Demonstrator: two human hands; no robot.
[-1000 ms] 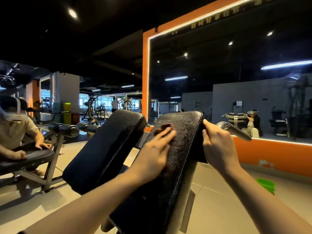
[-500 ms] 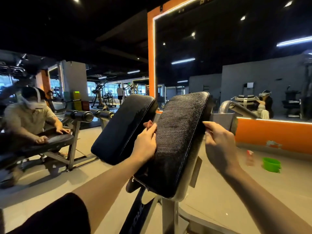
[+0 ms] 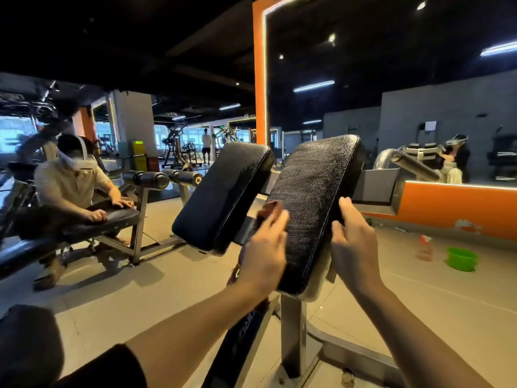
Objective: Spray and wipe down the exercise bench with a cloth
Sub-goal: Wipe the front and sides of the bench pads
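Head view: cloth [image 3: 270, 210] under left hand [image 3: 264, 256] grip, against pad [image 3: 310, 208] edge.

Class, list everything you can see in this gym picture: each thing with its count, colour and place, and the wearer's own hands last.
bench pads: two, black, tilted, centre
cloth: one, brownish, at right pad's left edge
bench frame: one, grey metal, below pads
mirror: one, orange-framed, right wall
tub: one, green, floor right
spray bottle: one, reddish, blurred, beside tub
seated person: one, beige shirt, left bench
left hand: one, holds cloth against pad edge
right hand: one, grips pad's right edge
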